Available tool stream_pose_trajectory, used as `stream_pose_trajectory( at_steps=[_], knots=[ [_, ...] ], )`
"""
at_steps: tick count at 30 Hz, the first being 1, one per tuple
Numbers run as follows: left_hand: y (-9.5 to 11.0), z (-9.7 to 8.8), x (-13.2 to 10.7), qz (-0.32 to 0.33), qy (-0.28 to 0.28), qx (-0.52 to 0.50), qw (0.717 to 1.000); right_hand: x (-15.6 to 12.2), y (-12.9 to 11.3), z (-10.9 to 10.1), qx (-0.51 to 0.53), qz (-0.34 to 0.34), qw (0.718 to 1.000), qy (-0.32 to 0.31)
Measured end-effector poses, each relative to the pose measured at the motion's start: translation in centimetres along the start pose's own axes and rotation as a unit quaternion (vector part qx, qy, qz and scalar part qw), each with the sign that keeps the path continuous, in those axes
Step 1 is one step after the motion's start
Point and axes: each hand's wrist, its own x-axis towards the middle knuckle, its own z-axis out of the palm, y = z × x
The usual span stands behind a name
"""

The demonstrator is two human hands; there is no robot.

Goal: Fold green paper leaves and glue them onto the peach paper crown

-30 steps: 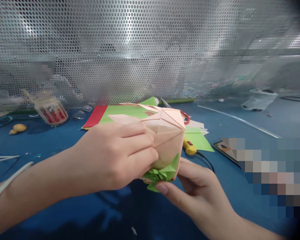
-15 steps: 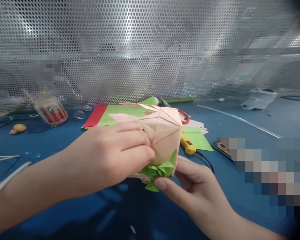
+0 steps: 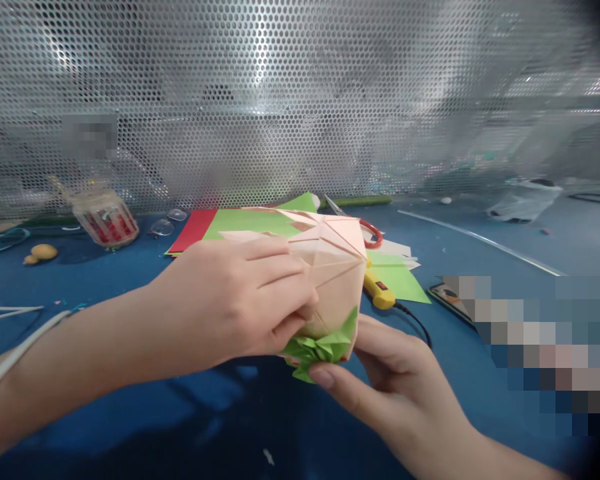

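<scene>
A peach folded-paper piece (image 3: 336, 287), boxy with creased facets and pointed flaps, is held up between both hands. Green folded paper leaves (image 3: 327, 343) sit at its lower front edge. My left hand (image 3: 240, 300) is closed on the left side of the peach piece, its curled fingers pressed against the front face. What its fingertips pinch is hidden behind the knuckles. From the lower right, my right hand (image 3: 400, 380) grips the piece, thumb at the green leaves and fingers behind the right edge.
Behind lie red and green paper sheets (image 3: 193, 230), red-handled scissors (image 3: 373, 233) and a yellow corded tool (image 3: 380, 293). A jar (image 3: 105, 217) and glasses (image 3: 163, 228) stand left. A clear stick (image 3: 475, 240) and a phone (image 3: 453, 303) are right. A perforated metal screen (image 3: 280, 100) rises behind.
My left hand has shifted slightly right across the peach paper, covering more of its front, with its fingers more curled. The right hand keeps its hold. The whole view has moved slightly.
</scene>
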Motion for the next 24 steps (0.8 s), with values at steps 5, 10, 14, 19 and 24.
stream_pose_trajectory(
  at_steps=[5, 10, 14, 19, 24],
  knots=[
    [0.0, 0.1, 0.0, -0.05, -0.016, -0.088, 0.995, 0.0, 0.0, 0.1, 0.0, 0.008, 1.0, 0.003],
    [0.3, -0.1, -0.2, -0.068, 0.002, -0.103, 0.992, 0.1, 0.1, 0.1, 0.006, 0.019, 1.0, 0.01],
    [0.1, -1.0, -0.4, -0.07, -0.01, -0.112, 0.991, 0.2, -0.1, 0.1, 0.004, 0.018, 1.0, 0.007],
    [0.1, -0.8, -0.7, -0.011, 0.036, -0.074, 0.997, 0.2, -0.1, 0.1, 0.01, 0.028, 1.0, 0.004],
    [0.4, -0.1, -0.9, 0.021, 0.056, 0.011, 0.998, 0.1, 0.0, 0.1, 0.013, 0.024, 1.0, -0.002]
  ],
)
